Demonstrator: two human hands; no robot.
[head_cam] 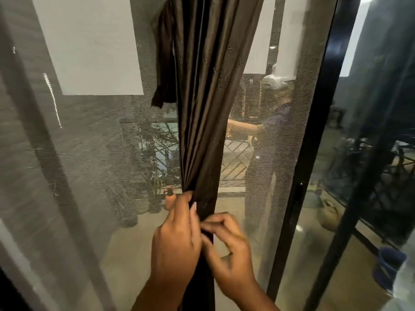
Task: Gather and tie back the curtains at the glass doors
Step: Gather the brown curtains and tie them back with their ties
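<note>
A dark brown curtain (pixel 202 90) hangs bunched into narrow folds in front of the mesh screen door (pixel 94 153). My left hand (pixel 177 234) grips the gathered folds from the left, its fingers wrapped around the bundle. Just right of it, my right hand (pixel 229 243) pinches the curtain's edge between fingertips and thumb. A short dark strip of fabric (pixel 162 63) dangles at the curtain's upper left. Below my hands the curtain falls straight down out of view.
A black door frame (pixel 314 131) with a latch (pixel 297 194) runs down the right of the screen. Glass on the far right (pixel 370 176) reflects furniture and a blue bucket (pixel 389 265). A reflected person shows in the mesh. Plants and a railing stand outside.
</note>
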